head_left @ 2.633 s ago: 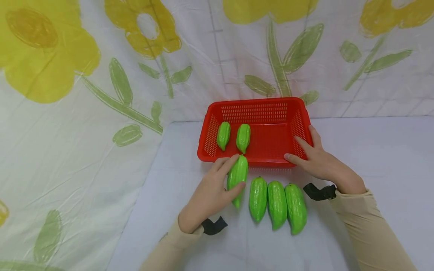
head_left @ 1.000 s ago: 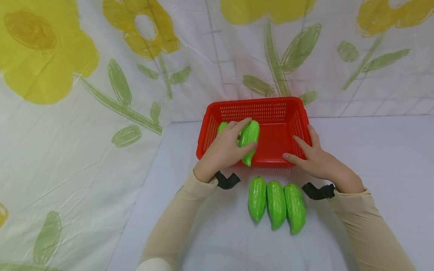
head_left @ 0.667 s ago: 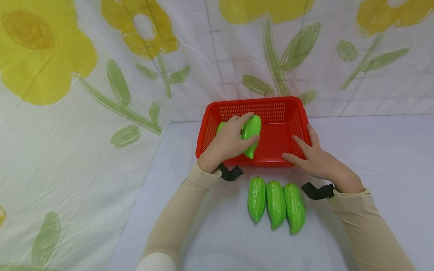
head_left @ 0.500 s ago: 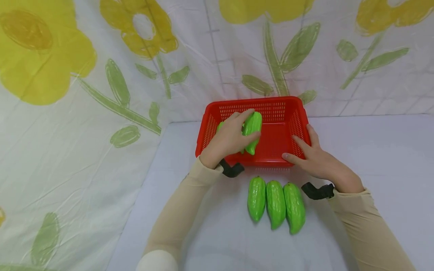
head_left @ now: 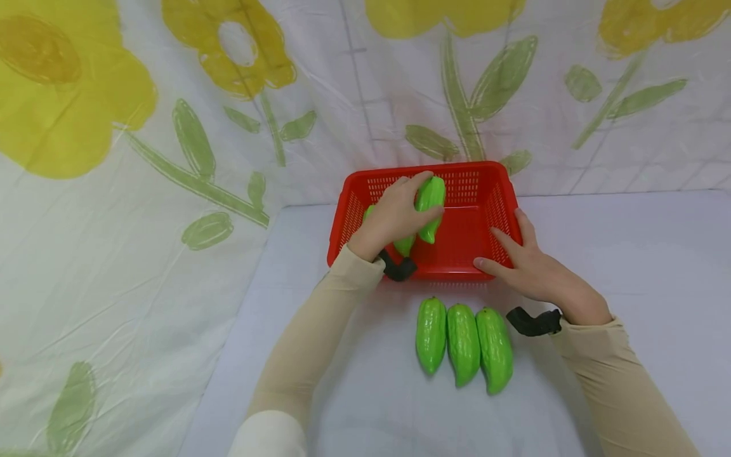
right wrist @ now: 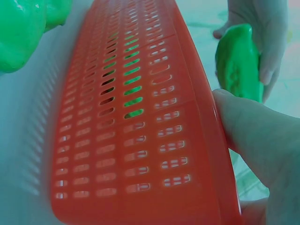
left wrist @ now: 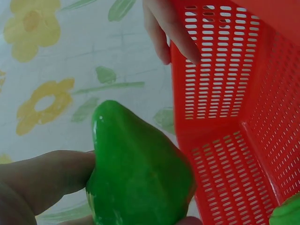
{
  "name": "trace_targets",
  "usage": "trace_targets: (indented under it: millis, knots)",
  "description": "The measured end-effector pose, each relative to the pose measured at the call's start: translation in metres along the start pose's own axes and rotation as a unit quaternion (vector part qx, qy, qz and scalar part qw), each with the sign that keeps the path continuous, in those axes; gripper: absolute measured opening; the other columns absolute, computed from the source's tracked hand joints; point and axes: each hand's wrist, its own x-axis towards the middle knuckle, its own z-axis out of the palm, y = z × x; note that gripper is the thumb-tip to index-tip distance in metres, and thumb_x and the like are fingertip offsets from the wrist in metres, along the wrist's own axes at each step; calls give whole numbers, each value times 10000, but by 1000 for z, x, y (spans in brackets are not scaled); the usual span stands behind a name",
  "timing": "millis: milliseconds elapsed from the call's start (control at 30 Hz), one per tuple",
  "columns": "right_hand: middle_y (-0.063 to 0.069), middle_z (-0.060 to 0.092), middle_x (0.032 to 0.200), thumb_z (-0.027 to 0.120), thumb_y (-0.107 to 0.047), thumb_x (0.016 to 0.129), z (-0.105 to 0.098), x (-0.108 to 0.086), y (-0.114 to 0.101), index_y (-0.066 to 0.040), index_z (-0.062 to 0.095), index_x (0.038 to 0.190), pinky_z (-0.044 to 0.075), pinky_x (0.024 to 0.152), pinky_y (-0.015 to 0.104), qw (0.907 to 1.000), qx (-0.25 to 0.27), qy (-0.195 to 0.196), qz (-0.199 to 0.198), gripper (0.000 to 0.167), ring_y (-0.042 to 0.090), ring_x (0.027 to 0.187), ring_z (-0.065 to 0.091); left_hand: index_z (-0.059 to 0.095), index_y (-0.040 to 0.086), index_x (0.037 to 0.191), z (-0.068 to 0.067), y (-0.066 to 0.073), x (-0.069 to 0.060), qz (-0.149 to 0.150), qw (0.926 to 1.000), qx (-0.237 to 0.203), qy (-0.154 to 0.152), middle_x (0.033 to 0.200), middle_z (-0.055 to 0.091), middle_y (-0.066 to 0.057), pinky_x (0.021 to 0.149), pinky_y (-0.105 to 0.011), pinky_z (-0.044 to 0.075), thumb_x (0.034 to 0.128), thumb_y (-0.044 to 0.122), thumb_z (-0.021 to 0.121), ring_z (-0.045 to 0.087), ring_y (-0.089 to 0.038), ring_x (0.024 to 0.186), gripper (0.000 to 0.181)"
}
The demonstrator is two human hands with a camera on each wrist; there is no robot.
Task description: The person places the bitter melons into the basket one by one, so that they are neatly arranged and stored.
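Observation:
My left hand (head_left: pixel 394 216) holds a glossy green bitter melon (head_left: pixel 430 208) over the red basket (head_left: pixel 457 275), thumb on one side and fingers on the other. In the left wrist view, this bitter melon (left wrist: pixel 136 164) is close to the camera, apart from the basket's floor. At the basket's front right corner, my right hand (head_left: pixel 533 270) grips the rim, with fingers on both sides of the wall. The right wrist view shows its thumb (right wrist: pixel 253 131) against the rim. Two more bitter melons lie inside at the left, partly hidden by my left hand.
Three bitter melons (head_left: pixel 464 343) lie side by side on the white table (head_left: pixel 365 393), in front of the basket. Behind it hangs a white cloth (head_left: pixel 320 51) with yellow flowers. Black bands (head_left: pixel 533 322) stick out at both wrists.
My left hand lifted the bitter melon from the table beside the row, carried it up over the basket, and has lately moved further back and right. My right hand stays on the basket.

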Motion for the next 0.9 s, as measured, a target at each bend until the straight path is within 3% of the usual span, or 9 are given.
trace_targets:
  millis: [133,333,567,900]
  knots:
    - [186,-342,1670,525,-661,994,0,1,0,-35,90,1667,535,939,684,10000,-21,-5,-6,1017,611,1344,379,371,204,1613,1,-3,8,-70,10000,-67,-17,1297,566,-56,816,-313,557,997,407,670,544,-187,1081,714]
    - [179,-337,1673,522,-668,992,1,0,1,-35,101,1666,532,941,688,10000,-43,-5,16,1016,607,1340,393,354,207,1617,5,-5,22,-185,9997,-50,-145,1380,549,-46,867,-341,540,996,399,659,532,-192,1118,718]
    - [191,-324,1675,516,-663,996,1,0,1,-27,116,1663,526,944,694,10000,-87,17,6,1005,614,1337,390,334,164,1626,11,-6,40,-65,9995,250,-168,1528,496,-57,1026,-358,513,998,418,661,534,-199,1245,752]
    - [189,-328,1674,536,-668,985,0,1,1,-28,119,1662,521,949,698,10000,-82,-3,29,1021,617,1359,353,303,184,1641,21,0,60,-267,9972,578,-389,1597,426,-74,1054,-375,506,1000,425,663,513,-215,1283,774]
